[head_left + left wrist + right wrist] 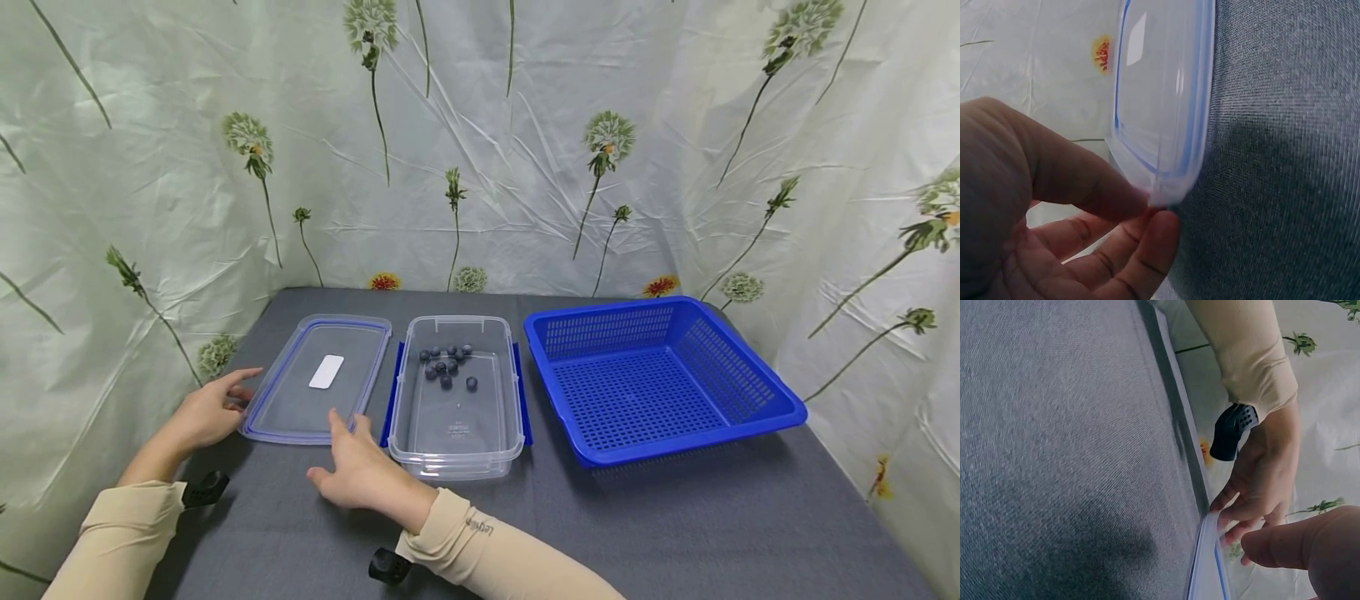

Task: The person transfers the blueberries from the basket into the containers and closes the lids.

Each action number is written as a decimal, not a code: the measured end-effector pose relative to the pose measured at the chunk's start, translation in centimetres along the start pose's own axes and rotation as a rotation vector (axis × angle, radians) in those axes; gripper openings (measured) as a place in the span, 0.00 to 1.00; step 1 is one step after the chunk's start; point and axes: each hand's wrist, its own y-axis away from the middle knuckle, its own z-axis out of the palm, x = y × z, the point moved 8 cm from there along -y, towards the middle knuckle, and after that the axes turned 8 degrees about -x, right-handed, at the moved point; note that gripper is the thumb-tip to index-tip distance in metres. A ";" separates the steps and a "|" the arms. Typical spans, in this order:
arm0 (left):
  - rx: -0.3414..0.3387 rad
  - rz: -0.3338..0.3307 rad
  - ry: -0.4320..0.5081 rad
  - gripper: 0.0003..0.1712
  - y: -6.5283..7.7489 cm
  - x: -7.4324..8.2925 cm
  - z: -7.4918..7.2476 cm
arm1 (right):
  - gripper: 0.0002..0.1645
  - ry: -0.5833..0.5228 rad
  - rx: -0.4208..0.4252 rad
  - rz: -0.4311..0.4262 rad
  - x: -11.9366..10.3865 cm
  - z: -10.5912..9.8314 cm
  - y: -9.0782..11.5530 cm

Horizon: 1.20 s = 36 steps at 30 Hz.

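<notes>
A clear plastic lid (288, 414) with a blue seal and a white label lies on the grey cloth at the left. My left hand (212, 410) pinches its near left corner; the thumb (1107, 197) and fingertips meet at that corner in the left wrist view. Over the lid's near right edge is my right hand (367, 468), fingers straight and thumb spread away. Just right of the lid stands a clear container (427, 429) with blue side clips folded down. Several blueberries (446, 382) lie inside it, mostly toward the far end.
A blue perforated basket (637, 400) stands to the right of the container. Grey cloth (675, 525) covers the table, and a dandelion-print curtain (517, 125) hangs behind and along the sides.
</notes>
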 end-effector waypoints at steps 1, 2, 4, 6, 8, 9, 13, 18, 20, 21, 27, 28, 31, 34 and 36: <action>-0.004 0.000 -0.002 0.43 0.0 0.0 0.0 | 0.50 -0.010 0.003 0.005 0.1 0.0 -0.1; -0.007 -0.001 -0.006 0.44 0.0 -0.1 0.0 | 0.50 -0.018 0.008 0.008 0.1 -0.1 -0.2; -0.009 -0.001 -0.010 0.44 0.0 -0.2 -0.1 | 0.50 -0.037 0.018 0.015 0.1 -0.3 -0.6; -0.013 0.001 -0.009 0.45 0.0 -0.2 0.0 | 0.50 -0.056 0.037 0.010 0.0 -0.6 -1.0; -0.020 0.002 -0.003 0.45 0.1 -0.3 0.0 | 0.51 -0.092 0.059 0.008 -0.1 -0.9 -1.4; -0.025 0.004 0.000 0.46 0.1 -0.3 0.1 | 0.51 -0.120 0.068 0.015 -0.1 -1.0 -1.6; -0.051 -0.013 0.058 0.48 0.5 -0.7 0.3 | 0.52 -0.232 0.088 0.058 -0.1 -1.2 -1.8; -0.071 -0.034 0.141 0.49 1.1 -1.0 0.5 | 0.52 -0.316 0.108 0.091 0.1 -1.3 -1.7; -0.074 -0.037 0.163 0.49 1.3 -1.1 0.4 | 0.52 -0.327 0.114 0.088 0.1 -1.4 -1.7; -0.074 -0.035 0.170 0.48 1.4 -1.1 0.4 | 0.52 -0.333 0.114 0.086 0.1 -1.4 -1.7; -0.041 -0.011 0.199 0.46 2.1 -0.4 -0.5 | 0.53 -0.331 0.115 0.076 -0.2 -2.2 -1.5; -0.033 -0.008 0.202 0.46 2.2 -0.3 -0.7 | 0.53 -0.331 0.114 0.070 -0.4 -2.5 -1.5; -0.022 -0.005 0.217 0.47 2.6 0.3 -1.2 | 0.54 -0.342 0.100 0.047 -0.6 -3.5 -1.2; -0.016 -0.003 0.224 0.49 2.8 1.0 -1.7 | 0.54 -0.349 0.080 -0.006 -0.7 -4.7 -0.9; -0.012 0.004 0.234 0.50 2.9 1.8 -2.0 | 0.54 -0.334 0.076 -0.042 -0.7 -5.5 -0.6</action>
